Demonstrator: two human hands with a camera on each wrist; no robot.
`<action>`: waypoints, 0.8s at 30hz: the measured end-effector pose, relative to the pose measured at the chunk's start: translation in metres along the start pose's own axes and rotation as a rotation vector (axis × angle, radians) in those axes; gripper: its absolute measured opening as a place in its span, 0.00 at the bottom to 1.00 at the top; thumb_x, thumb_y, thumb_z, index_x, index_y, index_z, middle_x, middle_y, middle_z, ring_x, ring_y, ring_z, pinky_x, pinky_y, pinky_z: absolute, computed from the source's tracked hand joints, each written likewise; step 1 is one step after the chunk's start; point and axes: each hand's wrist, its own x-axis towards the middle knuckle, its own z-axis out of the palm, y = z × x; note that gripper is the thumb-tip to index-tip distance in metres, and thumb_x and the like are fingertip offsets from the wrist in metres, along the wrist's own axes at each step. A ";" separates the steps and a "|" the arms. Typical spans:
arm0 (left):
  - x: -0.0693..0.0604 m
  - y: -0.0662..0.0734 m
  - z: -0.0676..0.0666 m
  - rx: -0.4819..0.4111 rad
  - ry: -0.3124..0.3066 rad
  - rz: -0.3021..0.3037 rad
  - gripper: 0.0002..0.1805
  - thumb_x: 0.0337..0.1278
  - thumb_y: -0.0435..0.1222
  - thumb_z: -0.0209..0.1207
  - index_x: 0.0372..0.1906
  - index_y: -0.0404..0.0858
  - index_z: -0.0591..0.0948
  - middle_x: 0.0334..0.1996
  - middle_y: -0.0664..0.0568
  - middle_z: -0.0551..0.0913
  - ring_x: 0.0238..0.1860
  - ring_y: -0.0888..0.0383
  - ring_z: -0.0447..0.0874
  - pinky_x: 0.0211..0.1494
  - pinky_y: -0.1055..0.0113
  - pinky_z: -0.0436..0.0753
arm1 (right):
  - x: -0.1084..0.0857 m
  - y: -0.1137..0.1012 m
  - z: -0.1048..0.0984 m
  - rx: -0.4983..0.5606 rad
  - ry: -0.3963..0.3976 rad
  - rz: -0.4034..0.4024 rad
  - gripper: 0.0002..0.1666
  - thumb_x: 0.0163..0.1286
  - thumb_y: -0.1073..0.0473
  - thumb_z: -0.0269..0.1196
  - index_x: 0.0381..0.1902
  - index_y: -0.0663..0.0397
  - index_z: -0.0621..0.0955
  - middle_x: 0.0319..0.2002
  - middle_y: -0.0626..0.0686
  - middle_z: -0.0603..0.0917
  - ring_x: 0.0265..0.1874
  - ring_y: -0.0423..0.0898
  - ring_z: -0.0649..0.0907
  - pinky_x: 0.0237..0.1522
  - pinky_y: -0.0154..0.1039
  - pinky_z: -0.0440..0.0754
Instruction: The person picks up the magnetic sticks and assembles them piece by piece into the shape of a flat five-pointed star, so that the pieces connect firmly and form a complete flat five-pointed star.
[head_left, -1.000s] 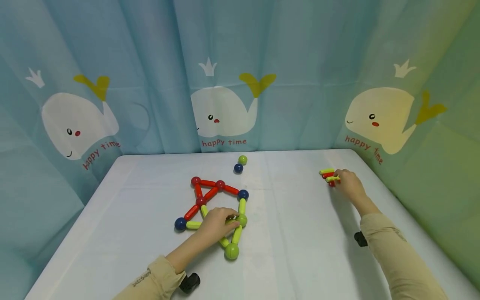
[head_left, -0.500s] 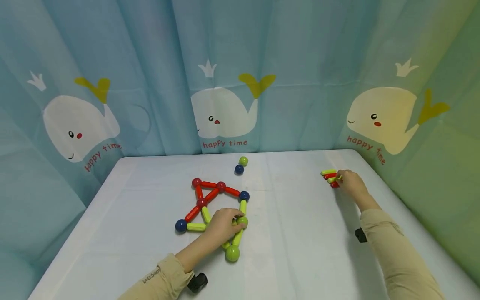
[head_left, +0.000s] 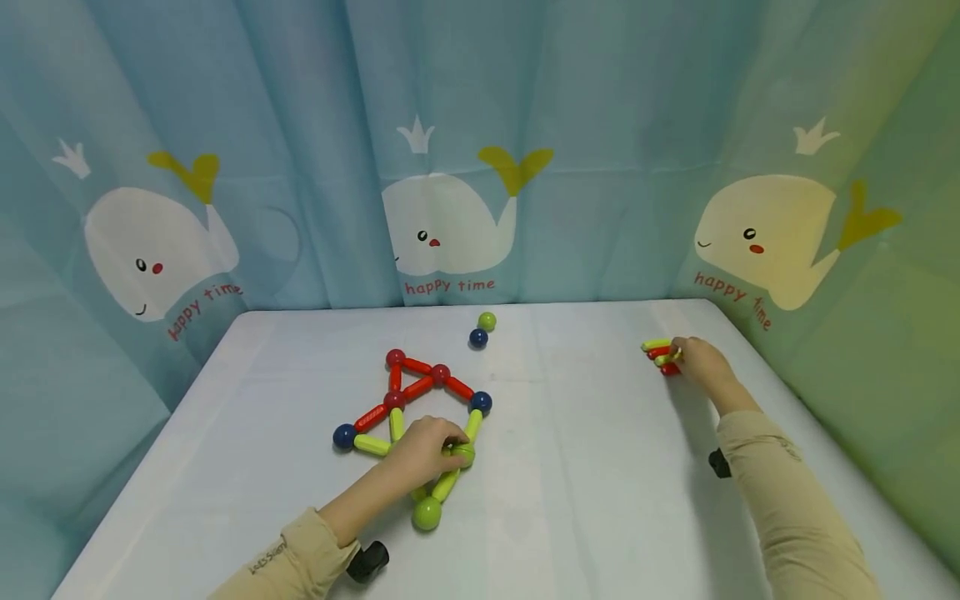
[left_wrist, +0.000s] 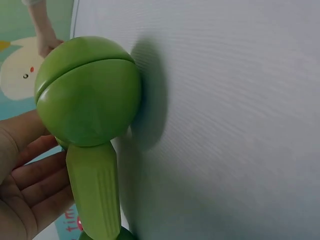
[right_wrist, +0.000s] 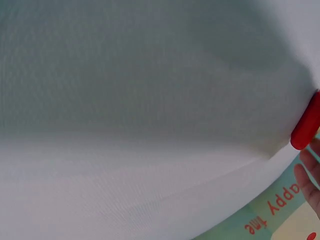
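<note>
Red-and-green frame is joined at left, left hand gripping one green ball, right hand pinching a green rod, far balls and spare rods yet unjoined.

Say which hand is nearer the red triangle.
Left. The left hand is just this side of the red triangle; the right hand is far right of it, at the sticks.

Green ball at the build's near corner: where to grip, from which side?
Pinch the green ball across its left and right sides, likely best from the near side: it's round, its near face is bare, and the green rods join on its far side.
</note>
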 end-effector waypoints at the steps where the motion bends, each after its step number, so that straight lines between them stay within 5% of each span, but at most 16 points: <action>1: -0.001 0.000 -0.001 0.002 -0.002 0.000 0.15 0.50 0.38 0.67 0.45 0.40 0.85 0.40 0.52 0.86 0.40 0.59 0.80 0.47 0.63 0.81 | 0.001 0.000 -0.001 -0.001 -0.001 -0.012 0.06 0.61 0.72 0.57 0.36 0.72 0.76 0.33 0.71 0.80 0.33 0.63 0.79 0.39 0.57 0.76; 15: -0.005 -0.003 -0.005 0.000 -0.009 -0.001 0.15 0.50 0.37 0.67 0.45 0.39 0.85 0.41 0.51 0.86 0.42 0.57 0.81 0.47 0.63 0.82 | 0.013 -0.014 0.002 0.006 -0.046 -0.036 0.10 0.62 0.64 0.62 0.30 0.70 0.77 0.29 0.64 0.78 0.29 0.57 0.76 0.36 0.54 0.74; 24: -0.005 -0.004 -0.001 0.015 0.001 0.045 0.14 0.52 0.37 0.65 0.44 0.38 0.84 0.42 0.50 0.86 0.44 0.55 0.82 0.49 0.63 0.82 | 0.009 -0.026 0.009 -0.155 0.072 -0.113 0.07 0.60 0.67 0.63 0.33 0.68 0.77 0.29 0.64 0.77 0.30 0.62 0.78 0.29 0.57 0.76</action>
